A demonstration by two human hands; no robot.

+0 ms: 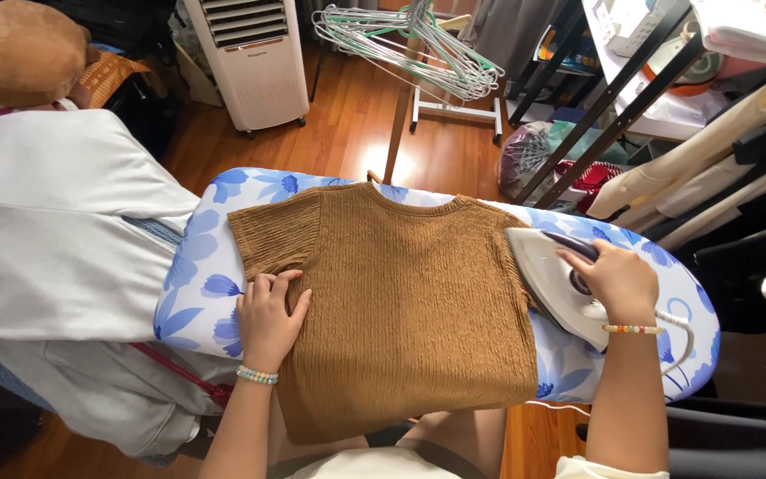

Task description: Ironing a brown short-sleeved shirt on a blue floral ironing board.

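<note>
While the head camera looks straight down, a brown ribbed knit top (401, 302) lies flat on an ironing board (201, 284) covered in white cloth with blue flowers. The top is spread face down across the middle of the board, its neckline pointing away from the person and its hem hanging over the near edge toward their lap.

The left hand (269, 318) rests palm down on the top near its left short sleeve, fingers spread flat, pressing the fabric; its grip closes on nothing. A pale beaded bracelet circles that wrist.

The right hand (612, 279) is wrapped around the dark handle of a white steam iron (550, 282), its grip closed on the handle. The iron sits at the right edge of the top, its pointed tip touching the right sleeve area, the rest over the floral cover. A white cord (677, 328) curves from the iron's back end. A colourful beaded bracelet is on that wrist.

White cloth (46, 222) is draped to the left of the board. Beyond the board, on a wooden floor, stand a white air cooler (254, 58) and a rack holding wire hangers (418, 44). Dark garments (746, 239) hang on the right.
</note>
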